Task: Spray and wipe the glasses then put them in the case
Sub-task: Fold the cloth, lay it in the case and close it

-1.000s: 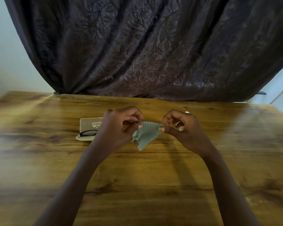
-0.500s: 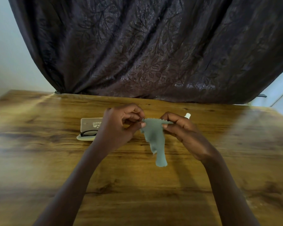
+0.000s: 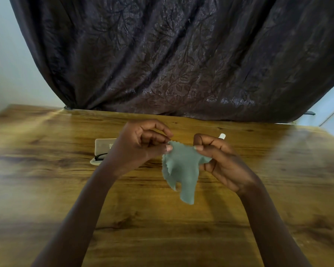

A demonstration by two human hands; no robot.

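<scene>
**Green cloth pinched in both hands, glasses off to the left**

Dark curtain (image 3: 181, 54) hangs behind a wooden table (image 3: 46, 189). Above the table's middle, the left hand (image 3: 137, 145) pinches the cloth (image 3: 181, 166) at its upper left corner between thumb and fingertips. The right hand (image 3: 220, 160) pinches its upper right edge, other fingers curled. The cloth droops loose between them, clear of the wood.

A beige case (image 3: 104, 144) lies open just behind and left of the left hand. The glasses (image 3: 100, 156) rest in its near half, only a dark piece of frame showing; their long axis seems to run across the table, though the hand hides most of it. The left hand is plainly nearer, so it looks best placed to reach them. A white bottle tip (image 3: 222, 136) peeks out behind the right hand.
</scene>
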